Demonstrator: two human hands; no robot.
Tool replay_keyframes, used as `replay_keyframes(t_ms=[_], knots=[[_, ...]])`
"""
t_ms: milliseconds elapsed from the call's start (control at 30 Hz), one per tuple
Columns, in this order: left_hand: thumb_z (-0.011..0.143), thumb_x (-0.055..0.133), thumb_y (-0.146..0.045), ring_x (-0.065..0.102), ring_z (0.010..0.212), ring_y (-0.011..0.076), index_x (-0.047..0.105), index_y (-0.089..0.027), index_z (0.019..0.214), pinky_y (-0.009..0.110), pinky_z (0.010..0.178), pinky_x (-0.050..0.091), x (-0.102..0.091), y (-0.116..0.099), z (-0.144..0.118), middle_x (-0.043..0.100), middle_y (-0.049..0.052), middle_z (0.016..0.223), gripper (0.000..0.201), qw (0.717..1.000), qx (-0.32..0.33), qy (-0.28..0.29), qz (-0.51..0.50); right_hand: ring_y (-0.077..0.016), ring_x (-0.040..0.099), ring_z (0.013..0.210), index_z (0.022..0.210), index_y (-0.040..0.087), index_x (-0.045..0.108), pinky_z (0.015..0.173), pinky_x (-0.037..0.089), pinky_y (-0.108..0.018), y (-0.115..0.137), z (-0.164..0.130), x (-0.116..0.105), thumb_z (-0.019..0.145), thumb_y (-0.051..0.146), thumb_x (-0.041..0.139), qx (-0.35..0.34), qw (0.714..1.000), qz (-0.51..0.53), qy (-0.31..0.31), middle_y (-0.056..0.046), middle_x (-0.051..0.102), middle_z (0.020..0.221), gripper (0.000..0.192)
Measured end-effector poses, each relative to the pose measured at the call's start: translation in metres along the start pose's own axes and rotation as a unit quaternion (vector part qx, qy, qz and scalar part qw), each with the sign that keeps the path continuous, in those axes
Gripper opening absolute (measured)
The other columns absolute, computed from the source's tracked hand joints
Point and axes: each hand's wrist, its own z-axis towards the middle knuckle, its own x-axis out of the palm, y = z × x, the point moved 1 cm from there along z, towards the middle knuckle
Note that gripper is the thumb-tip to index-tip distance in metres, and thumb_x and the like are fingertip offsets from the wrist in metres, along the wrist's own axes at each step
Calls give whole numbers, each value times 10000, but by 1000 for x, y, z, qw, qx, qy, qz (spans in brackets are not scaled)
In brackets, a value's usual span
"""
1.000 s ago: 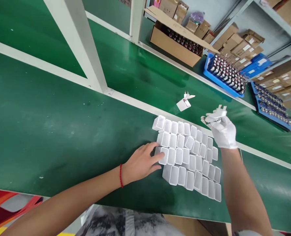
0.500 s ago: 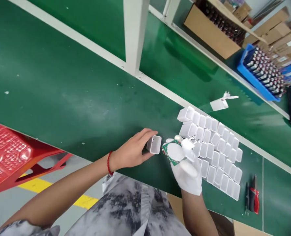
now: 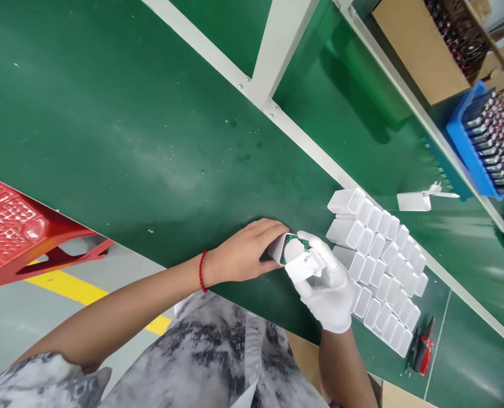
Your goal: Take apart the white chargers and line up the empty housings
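Note:
My left hand [image 3: 247, 249], bare with a red cord at the wrist, is closed around a white plastic housing [image 3: 276, 249] whose open end faces right. My right hand [image 3: 330, 289], in a white glove, grips a plug assembly: a green circuit board [image 3: 305, 242] with a round white disc [image 3: 293, 249] and a white plug piece [image 3: 300, 267] at its end. The board sits at the housing's mouth, partly inside it; how deep it reaches is hidden. Just right of the glove lie several rows of white housings [image 3: 377, 249], openings facing right.
Red-handled pliers [image 3: 425, 354] lie right of the housings. A white plug unit [image 3: 414, 201] rests behind the white frame rail [image 3: 306, 141]. Farther back stand a blue crate [image 3: 473, 141] of small parts and a cardboard box [image 3: 422, 54]. A red stool [image 3: 17, 226] is at left.
My right hand has brought the circuit board leftward to the housing, and the board has entered its open end. The left hand still holds the housing. The view has turned somewhat.

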Motion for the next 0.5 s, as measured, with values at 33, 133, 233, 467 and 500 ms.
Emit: replay_keyframes(t_ms=[33, 133, 233, 467, 500], knots=[[843, 668, -203, 528, 1225, 274, 443, -183, 1280, 469, 1048, 469, 0, 0, 0, 569, 127, 1297, 492, 1000, 1, 1, -1, -257, 641, 1145, 1353, 315, 503, 996, 546, -477, 0, 1, 1, 798, 223, 711, -19, 1000, -11, -3, -44, 633, 1299, 599], [841, 667, -187, 539, 1194, 266, 443, -152, 1271, 453, 1050, 464, 0, 0, 1, 577, 133, 1272, 485, 1000, 3, 6, -6, -252, 641, 1150, 1382, 319, 468, 981, 559, -474, 0, 3, -1, 806, 201, 706, -51, 998, -38, 8, -49, 622, 1323, 634], [858, 655, -208, 542, 1180, 263, 442, -148, 1275, 440, 1044, 463, -1, 1, 1, 578, 134, 1266, 472, 1000, 7, 8, -7, -256, 650, 1138, 1391, 305, 457, 963, 571, -472, 3, 6, -3, 818, 198, 690, -57, 995, -72, 26, -71, 619, 1325, 628], [866, 631, -210, 556, 1170, 272, 427, -186, 1308, 449, 1019, 480, 0, 3, 1, 579, 126, 1256, 487, 1000, 20, -4, -2, -275, 645, 1155, 1449, 314, 386, 936, 591, -463, 15, 8, -2, 803, 165, 697, -112, 980, -167, 11, -84, 615, 1329, 732], [869, 626, -212, 559, 1166, 273, 426, -187, 1311, 454, 1020, 480, 0, 3, 1, 580, 126, 1255, 486, 1000, 20, -6, -2, -280, 639, 1166, 1456, 317, 379, 937, 591, -465, 16, 8, -2, 805, 167, 698, -112, 978, -176, 12, -88, 607, 1341, 741]])
